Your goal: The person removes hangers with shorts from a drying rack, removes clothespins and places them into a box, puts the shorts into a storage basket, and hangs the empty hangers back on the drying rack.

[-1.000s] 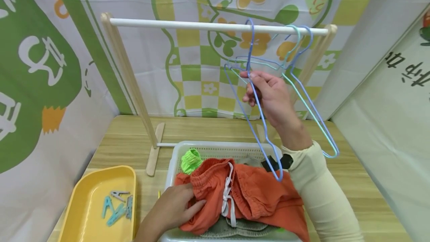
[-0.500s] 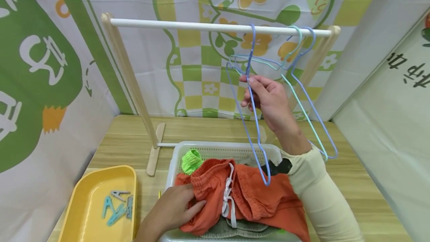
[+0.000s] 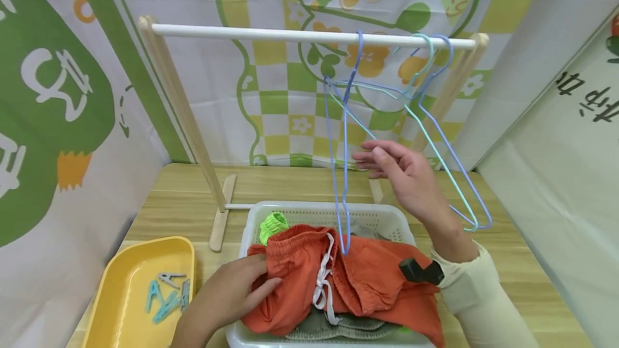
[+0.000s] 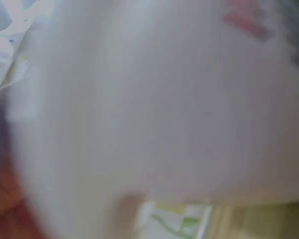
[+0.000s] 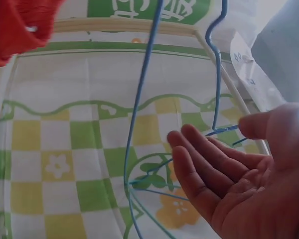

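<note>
A blue wire hanger (image 3: 345, 149) hangs edge-on from the white rail (image 3: 271, 34), its lower end just over the orange drawstring shorts (image 3: 300, 283). My right hand (image 3: 416, 181) is to its right, apart from it, fingers loosely extended. In the right wrist view, the right hand (image 5: 234, 174) holds nothing, and the blue hanger (image 5: 139, 94) passes beside its fingertips. My left hand (image 3: 232, 289) holds the left side of the shorts, fingertips hidden in the fabric and thumb showing. The left wrist view is mostly a blurred pale surface.
A teal hanger (image 3: 437, 157) and another blue hanger (image 3: 454, 154) hang at the rail's right end. Beneath the shorts, the white basket (image 3: 333, 207) also holds a bright green item (image 3: 273, 226) and grey cloth (image 3: 338, 329). A yellow tray (image 3: 121, 294) with several clothespins (image 3: 166, 306) stands left.
My right hand has let go of the blue hanger and drawn down and to the right. The hanger now hangs on the rail, its lower end swung left. My left hand stays on the shorts.
</note>
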Motion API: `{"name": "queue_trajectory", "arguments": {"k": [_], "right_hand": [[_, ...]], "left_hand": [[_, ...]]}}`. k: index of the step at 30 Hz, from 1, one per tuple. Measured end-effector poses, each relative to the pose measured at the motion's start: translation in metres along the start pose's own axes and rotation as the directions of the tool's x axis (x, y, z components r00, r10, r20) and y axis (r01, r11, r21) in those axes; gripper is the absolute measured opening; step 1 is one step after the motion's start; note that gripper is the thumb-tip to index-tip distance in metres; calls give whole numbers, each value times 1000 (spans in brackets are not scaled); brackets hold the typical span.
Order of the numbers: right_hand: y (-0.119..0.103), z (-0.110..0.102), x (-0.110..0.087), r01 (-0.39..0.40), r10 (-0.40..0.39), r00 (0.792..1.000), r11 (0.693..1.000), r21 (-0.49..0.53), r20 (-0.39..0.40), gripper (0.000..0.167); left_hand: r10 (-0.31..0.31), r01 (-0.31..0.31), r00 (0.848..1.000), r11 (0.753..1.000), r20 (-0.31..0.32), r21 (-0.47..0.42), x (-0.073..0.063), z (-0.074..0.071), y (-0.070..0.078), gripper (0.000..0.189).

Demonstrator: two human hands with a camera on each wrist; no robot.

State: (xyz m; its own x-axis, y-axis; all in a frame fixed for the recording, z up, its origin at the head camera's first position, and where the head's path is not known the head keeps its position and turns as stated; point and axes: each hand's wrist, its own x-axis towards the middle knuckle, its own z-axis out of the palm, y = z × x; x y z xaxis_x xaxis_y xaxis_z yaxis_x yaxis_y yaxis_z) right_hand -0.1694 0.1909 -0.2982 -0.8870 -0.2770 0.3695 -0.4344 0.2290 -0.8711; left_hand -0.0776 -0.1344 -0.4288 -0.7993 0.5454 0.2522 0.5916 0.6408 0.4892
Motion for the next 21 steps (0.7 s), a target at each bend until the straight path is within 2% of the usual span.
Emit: {"name": "queue_trajectory", "arguments": {"k": [3,5,7,9,12,15,17,19,21], "right_hand": [[3,-2,-25,30,-24,998,992,-122,51,30],[5,-4,-44,45,-25,996,973,-225,91,27],[8,-9,-64,40,4,991,945,-325,132,26],[12,-16,-82,65,10,984,909,-411,177,27],[19,-27,-108,58,64,975,852,-521,212,30],[26,-37,-130,36,133,964,791,-611,229,38],[30,-41,-142,11,186,954,760,-650,234,44],[35,-43,-149,2,214,943,760,-650,253,48],[40,-43,-154,14,209,941,765,-644,268,48]], "left_hand": [[-14,17,998,999,-54,46,-3,-15,-2,19],[-23,30,996,997,-89,77,-5,-24,-3,27],[-33,42,996,995,-88,95,-6,-32,-4,41],[-42,48,997,994,-59,99,-6,-37,-4,57],[-13,11,1000,994,17,110,-5,-43,-5,74],[8,-21,995,992,101,125,-3,-45,-7,80],[-10,-11,987,992,161,126,-4,-45,-7,80],[-51,27,976,993,214,116,-5,-46,-7,81],[-89,66,964,993,252,101,-6,-46,-7,83]]}}
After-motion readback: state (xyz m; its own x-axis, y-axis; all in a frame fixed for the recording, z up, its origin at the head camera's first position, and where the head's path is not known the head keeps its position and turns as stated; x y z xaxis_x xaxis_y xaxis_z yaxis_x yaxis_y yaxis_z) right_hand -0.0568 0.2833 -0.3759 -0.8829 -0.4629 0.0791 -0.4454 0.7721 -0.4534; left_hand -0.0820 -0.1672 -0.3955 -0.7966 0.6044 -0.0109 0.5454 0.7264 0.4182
